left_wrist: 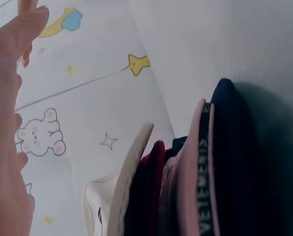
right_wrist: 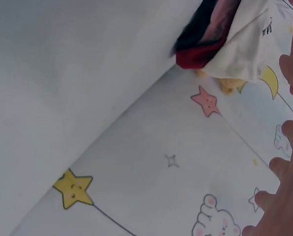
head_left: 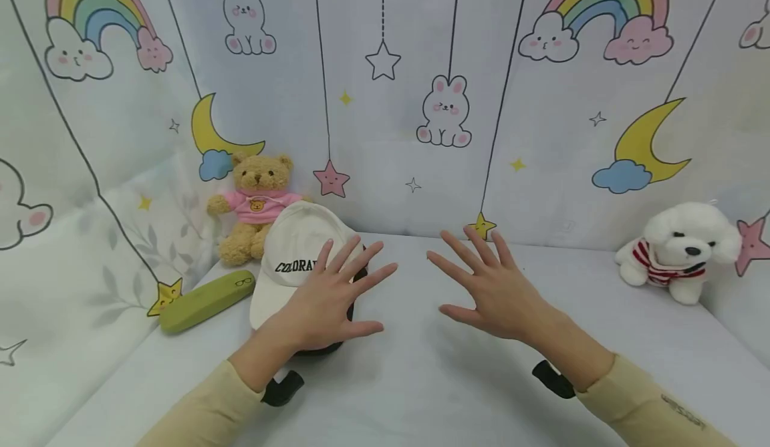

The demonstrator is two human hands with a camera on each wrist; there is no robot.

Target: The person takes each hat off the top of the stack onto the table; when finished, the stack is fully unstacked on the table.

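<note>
Over on my far left, a green glasses case (head_left: pixel 207 301) lies slantwise on the white table (head_left: pixel 409 380), and right behind it I've got a brown teddy bear (head_left: pixel 246 236) in a pink hoodie, sitting up against the patterned backdrop (head_left: pixel 397 6). Next along, here's the white cap (head_left: pixel 295 233), tilted up in front of the bear with its brim towards me, just beside the case. My left wrist feed shows it heading a stack: a dark red edge (left_wrist: pixel 158 152), then a pink cap (left_wrist: pixel 186 182), then a navy cap (left_wrist: pixel 235 157) on the near side. And there's my left hand (head_left: pixel 327 296), hanging in front of the white cap in the head view, apart from the stack, fingers straight and fanned wide. Across a gap, my right hand (head_left: pixel 499 293) mirrors it above the middle of the table, fingers spread just as broadly, holding nothing. Finally, far right, a fluffy white toy dog (head_left: pixel 686 226) in a red-striped top sits near the backdrop, well apart from both hands.
</note>
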